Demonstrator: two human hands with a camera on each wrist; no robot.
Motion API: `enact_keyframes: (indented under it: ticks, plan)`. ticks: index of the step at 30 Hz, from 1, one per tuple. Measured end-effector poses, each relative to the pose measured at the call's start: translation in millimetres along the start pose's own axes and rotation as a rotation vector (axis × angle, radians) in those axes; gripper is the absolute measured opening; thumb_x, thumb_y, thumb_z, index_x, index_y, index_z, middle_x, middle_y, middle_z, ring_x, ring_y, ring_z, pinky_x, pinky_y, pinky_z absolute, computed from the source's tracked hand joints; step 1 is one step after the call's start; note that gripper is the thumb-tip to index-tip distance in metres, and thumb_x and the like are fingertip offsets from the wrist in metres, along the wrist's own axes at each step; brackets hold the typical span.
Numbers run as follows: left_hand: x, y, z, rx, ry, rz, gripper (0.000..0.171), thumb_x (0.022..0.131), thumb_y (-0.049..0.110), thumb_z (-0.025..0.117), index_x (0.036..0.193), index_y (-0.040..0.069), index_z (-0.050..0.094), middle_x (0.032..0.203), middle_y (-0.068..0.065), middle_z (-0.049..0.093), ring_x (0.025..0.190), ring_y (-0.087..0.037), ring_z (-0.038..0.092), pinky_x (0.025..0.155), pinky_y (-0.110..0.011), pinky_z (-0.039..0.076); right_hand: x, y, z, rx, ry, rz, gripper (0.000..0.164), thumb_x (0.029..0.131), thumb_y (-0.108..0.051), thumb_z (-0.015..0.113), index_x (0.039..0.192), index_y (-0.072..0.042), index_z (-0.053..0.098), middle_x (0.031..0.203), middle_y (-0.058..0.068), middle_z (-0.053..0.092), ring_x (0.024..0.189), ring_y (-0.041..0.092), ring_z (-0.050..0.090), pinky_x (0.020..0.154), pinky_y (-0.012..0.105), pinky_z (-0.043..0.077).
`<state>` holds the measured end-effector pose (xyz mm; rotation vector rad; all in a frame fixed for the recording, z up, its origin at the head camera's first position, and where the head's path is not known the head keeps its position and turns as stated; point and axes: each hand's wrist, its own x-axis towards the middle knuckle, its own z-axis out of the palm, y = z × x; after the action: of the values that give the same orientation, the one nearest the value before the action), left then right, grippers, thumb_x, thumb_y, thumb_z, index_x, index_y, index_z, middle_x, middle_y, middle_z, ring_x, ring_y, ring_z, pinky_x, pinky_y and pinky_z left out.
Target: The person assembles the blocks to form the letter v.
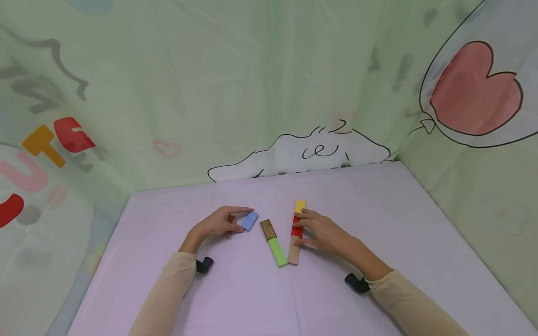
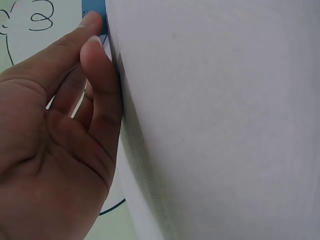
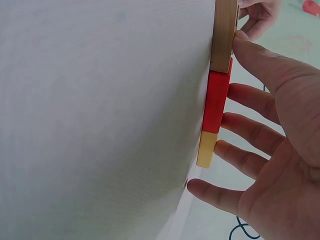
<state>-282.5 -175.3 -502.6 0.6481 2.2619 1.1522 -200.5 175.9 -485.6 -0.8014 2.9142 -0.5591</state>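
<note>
Between thumb and forefinger, my left hand (image 1: 218, 221) pinches a small blue block (image 1: 250, 221) lying at a slant on the table; the left wrist view shows just part of the blue. A yellow block (image 1: 300, 206), a red block (image 1: 296, 227) and a plain wooden block (image 1: 293, 251) lie end to end in a straight row. Spread fingers of my right hand (image 1: 328, 233) rest on this row. Left of it, a dark brown block (image 1: 268, 229) and a light green block (image 1: 277, 252) form a slanted line, whose green end meets the plain wooden block's near end.
A pale lilac cloth (image 1: 260, 303) covers the table. Behind it hangs a light green backdrop (image 1: 189, 93) with drawings, including a red heart (image 1: 477, 91). A black device (image 1: 204, 265) sits at the left wrist, another black device (image 1: 357, 283) at the right.
</note>
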Motion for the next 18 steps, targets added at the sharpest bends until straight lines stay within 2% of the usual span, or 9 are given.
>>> enact_keyframes:
  ticks: [9,15,18]
  plan:
    - [1.3,-4.2,0.3,0.010,0.115,-0.002,0.066,0.087,0.012,0.087,0.148,0.018,0.064,0.061,0.002,0.056,0.056,-0.010,0.050,0.054,-0.022,0.044,-0.7,1.1,2.0,-0.008,0.003,-0.004,0.050,0.090,-0.034,0.085,0.130,-0.007,0.075,0.153,0.017,0.061,0.150,0.044,0.049,0.112,0.055,0.052]
    - [1.3,-5.9,-0.9,-0.044,0.188,-0.047,0.066,0.086,0.014,0.088,0.147,0.022,0.065,0.059,0.001,0.055,0.056,-0.011,0.050,0.054,-0.022,0.041,-1.2,1.0,1.0,-0.012,0.008,-0.009,0.049,0.090,-0.034,0.086,0.129,-0.006,0.075,0.153,0.017,0.061,0.149,0.044,0.049,0.113,0.056,0.052]
    - [1.9,-5.2,-0.7,-0.059,0.213,-0.054,0.064,0.087,0.013,0.087,0.147,0.020,0.065,0.057,0.001,0.055,0.054,-0.012,0.052,0.053,-0.022,0.041,-1.1,0.9,-0.1,-0.016,0.002,-0.010,0.050,0.090,-0.035,0.086,0.129,-0.007,0.075,0.153,0.017,0.061,0.150,0.044,0.049,0.114,0.056,0.050]
